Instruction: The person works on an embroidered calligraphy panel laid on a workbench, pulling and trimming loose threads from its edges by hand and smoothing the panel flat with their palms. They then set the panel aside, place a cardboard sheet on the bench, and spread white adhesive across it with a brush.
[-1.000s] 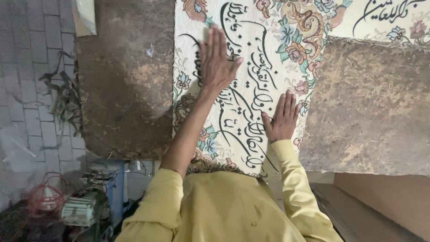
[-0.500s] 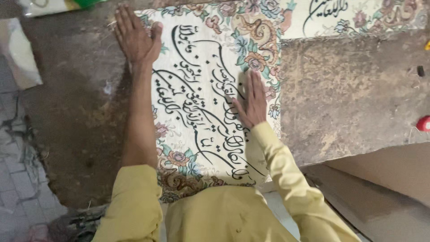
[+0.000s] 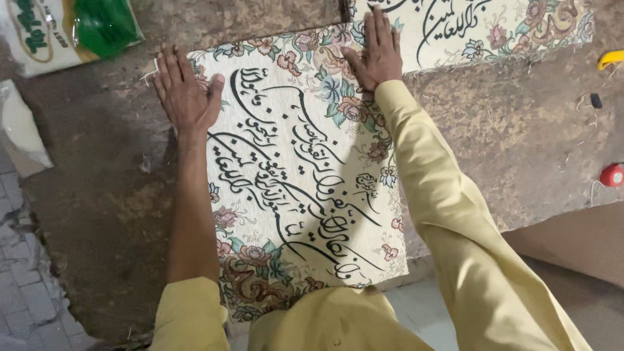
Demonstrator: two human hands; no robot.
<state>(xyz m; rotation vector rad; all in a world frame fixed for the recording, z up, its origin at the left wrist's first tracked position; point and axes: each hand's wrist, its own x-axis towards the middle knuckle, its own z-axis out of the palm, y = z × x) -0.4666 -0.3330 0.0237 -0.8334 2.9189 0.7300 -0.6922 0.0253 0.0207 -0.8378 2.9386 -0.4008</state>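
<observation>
A cream woven fabric panel with black calligraphy and a floral border lies flat on the mottled brown counter, its near end reaching the counter's near edge by the person's body. The left hand presses flat, fingers spread, on the panel's far left corner; the right hand lies flat, fingers together, on its far right corner, beside a second matching panel. Neither grip pinches anything. The step looks like smoothing; next calls for even, outward pressure without dragging the cloth.
</observation>
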